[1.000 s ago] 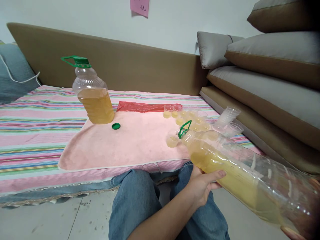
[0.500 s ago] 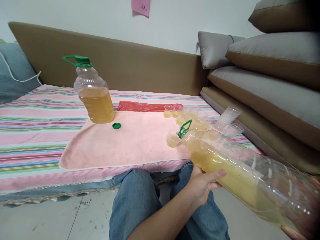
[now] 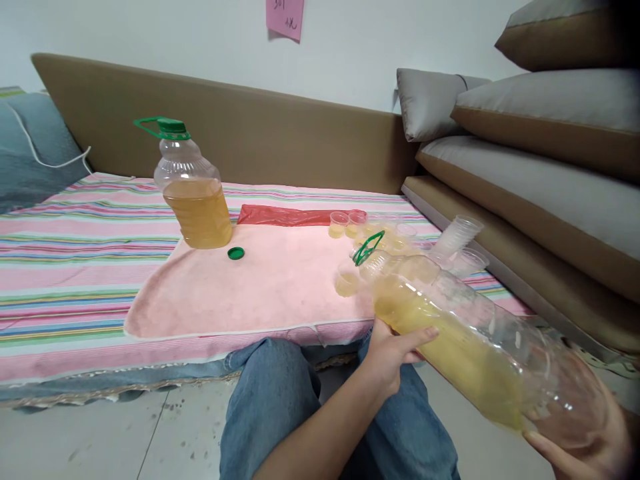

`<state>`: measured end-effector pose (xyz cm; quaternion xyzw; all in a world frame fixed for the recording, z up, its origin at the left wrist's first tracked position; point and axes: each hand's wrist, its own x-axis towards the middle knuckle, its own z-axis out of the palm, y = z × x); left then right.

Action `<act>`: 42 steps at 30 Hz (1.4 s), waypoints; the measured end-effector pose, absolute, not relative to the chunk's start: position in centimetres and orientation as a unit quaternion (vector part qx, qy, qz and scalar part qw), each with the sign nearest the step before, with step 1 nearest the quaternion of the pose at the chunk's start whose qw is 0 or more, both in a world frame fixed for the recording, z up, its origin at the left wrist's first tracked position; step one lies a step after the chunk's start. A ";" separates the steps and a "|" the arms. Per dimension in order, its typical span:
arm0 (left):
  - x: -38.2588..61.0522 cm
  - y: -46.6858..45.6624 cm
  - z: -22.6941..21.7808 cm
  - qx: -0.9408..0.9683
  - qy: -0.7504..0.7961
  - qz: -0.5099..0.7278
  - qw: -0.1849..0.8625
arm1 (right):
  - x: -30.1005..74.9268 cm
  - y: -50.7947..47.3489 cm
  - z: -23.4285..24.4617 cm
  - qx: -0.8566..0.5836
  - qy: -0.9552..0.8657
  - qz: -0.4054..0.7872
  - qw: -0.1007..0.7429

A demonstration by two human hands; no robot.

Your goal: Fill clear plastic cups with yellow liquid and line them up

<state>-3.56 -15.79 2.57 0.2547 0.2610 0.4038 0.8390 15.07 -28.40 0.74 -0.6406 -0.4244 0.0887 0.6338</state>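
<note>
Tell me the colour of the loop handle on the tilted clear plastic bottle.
The loop handle is green, seen best in the head view.

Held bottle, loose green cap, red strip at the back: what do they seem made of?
Held bottle: glossy plastic, it seems; see-through, with bright highlights.
Loose green cap: probably opaque moulded plastic, judging by its even colour and raised rim.
Red strip: likely thin plastic film; wrinkled, slightly shiny.

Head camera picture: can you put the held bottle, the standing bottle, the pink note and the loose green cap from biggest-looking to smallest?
1. Held bottle, helped by being nearer the camera
2. Standing bottle
3. Pink note, cut off at the top
4. Loose green cap
</note>
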 end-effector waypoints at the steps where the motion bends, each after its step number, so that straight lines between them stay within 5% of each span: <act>1: -3.7 -15.7 2.8 0.260 0.268 0.407 0.834 | 14.9 -28.3 0.5 -0.631 -0.432 0.099 0.637; 16: -9.5 -15.5 7.8 0.310 0.172 0.567 0.744 | 6.7 -24.2 1.3 -0.512 -0.474 0.179 0.694; 29: -25.3 -10.5 13.7 0.507 0.365 0.690 0.366 | -8.2 -12.0 2.9 -0.330 -0.560 0.403 0.644; 34: -29.6 -7.9 13.5 0.577 0.425 0.655 0.240 | -13.7 -6.2 0.6 -0.363 -0.631 0.370 0.577; 42: -34.9 -4.3 10.0 0.590 0.493 0.605 0.207 | -19.7 -1.4 -1.1 -0.409 -0.705 0.290 0.501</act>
